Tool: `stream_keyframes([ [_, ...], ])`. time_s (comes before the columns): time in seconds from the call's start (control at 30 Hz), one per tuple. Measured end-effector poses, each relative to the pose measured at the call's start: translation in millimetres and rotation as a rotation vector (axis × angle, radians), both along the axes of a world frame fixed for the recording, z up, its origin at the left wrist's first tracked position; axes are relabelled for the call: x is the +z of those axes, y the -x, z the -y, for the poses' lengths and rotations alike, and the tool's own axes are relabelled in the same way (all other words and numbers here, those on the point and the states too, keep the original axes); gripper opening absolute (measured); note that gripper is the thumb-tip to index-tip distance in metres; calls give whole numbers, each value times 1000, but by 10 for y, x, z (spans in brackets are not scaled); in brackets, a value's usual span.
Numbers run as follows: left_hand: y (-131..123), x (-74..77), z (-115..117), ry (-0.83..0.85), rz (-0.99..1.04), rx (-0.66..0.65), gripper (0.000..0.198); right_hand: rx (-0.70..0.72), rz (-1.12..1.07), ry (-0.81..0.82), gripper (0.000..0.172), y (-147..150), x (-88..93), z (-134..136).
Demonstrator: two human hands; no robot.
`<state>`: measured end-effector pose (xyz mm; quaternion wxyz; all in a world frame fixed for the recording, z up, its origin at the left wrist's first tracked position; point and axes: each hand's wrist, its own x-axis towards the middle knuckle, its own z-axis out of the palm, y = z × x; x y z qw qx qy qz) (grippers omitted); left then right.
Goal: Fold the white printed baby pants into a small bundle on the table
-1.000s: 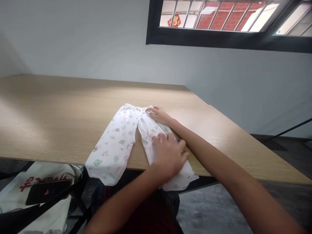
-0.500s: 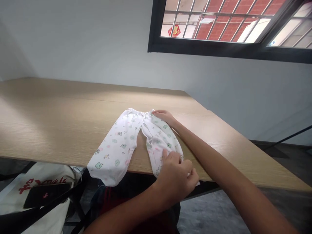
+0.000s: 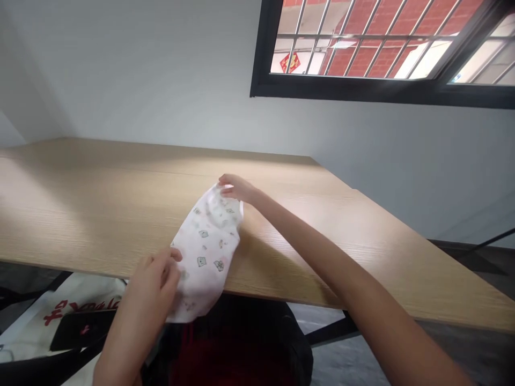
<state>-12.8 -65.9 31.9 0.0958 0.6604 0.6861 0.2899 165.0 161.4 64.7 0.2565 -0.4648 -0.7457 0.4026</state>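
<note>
Big tabletop (image 3: 120, 214), and our small printed pants (image 3: 209, 249) sit at its near edge, bottom end hanging over. We'd guess 1 lengthwise fold is mostly done, with flattening left. Our right hand (image 3: 238, 188) pinches the far end; our left hand (image 3: 151, 284) curls at the side edge, can't tell if it's gripping. Writing: red lettering (image 3: 56, 312) on a white bag (image 3: 32, 338), too covered to read, plus a tiny pink mark (image 3: 84, 329).
</note>
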Motion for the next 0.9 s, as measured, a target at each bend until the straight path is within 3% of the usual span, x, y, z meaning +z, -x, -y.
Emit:
stream_keyframes([
  [0.1, 7, -156, 6, -33, -255, 22, 35, 4, 116, -82, 40, 257, -178, 251],
  [0.23, -247, -177, -37, -89, -427, 27, 32, 336, 421, -364, 43, 251, -331, 715],
  [0.3, -357, -153, -176, -104, -435, -81, 27, 449, 470, -434, 41, 112, -355, 874],
  [0.43, -483, -75, -690, -18, -436, -477, 28, 390, 259, -411, 38, -284, -391, 982],
  [0.53, -622, -35, -919, 14, -430, -525, 25, 272, 148, -395, 38, -505, -451, 944],
  [0.6, -757, -56, -829, 22, -446, -541, 25, 236, 237, -428, 42, -550, -491, 847],
  [0.73, -888, -161, -230, -87, -456, -516, 34, 299, 540, -507, 44, -412, -482, 440],
  [0.83, -646, -183, 135, -167, -478, -687, 37, 248, 612, -504, 43, -279, -382, 164],
  [0.9, -358, -177, 205, -174, -532, -749, 41, 275, 598, -488, 40, -271, -303, 180],
])
